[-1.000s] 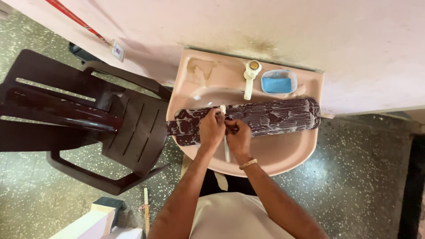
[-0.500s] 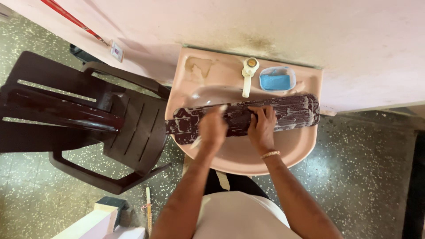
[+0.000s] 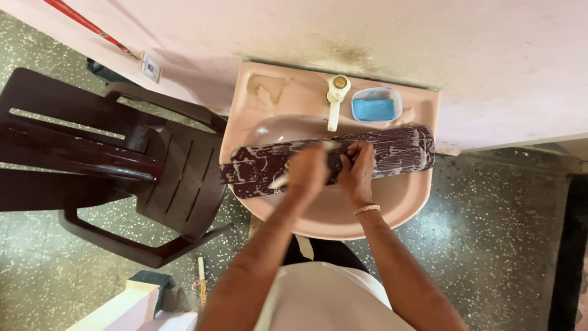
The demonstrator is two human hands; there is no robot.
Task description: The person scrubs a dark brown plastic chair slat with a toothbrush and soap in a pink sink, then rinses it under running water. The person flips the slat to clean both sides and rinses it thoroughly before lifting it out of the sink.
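From the head camera, a long dark-brown plank-like piece streaked with white soap foam (image 3: 324, 160) lies across a pale pink wall-mounted washbasin (image 3: 392, 211), one end jutting out past the basin's left rim. Half a second ago the right hand was further along toward the right end; now the right hand (image 3: 358, 171) sits closer to the middle, just beside the left hand (image 3: 307, 173), so the scrubbing has worked back toward the centre of the piece. The right hand's fingers (image 3: 361, 153) curl over the far edge, grasping the piece. The left hand presses down on it; it is blurred, and I cannot tell whether its fingers clench anything.

Behind the piece stand a cream tap (image 3: 335, 98) and a blue soap bar in a clear dish (image 3: 375, 107). A dark brown plastic chair (image 3: 122, 178) stands left of the basin on a speckled terrazzo floor (image 3: 490, 245), against a pink wall (image 3: 429, 49).
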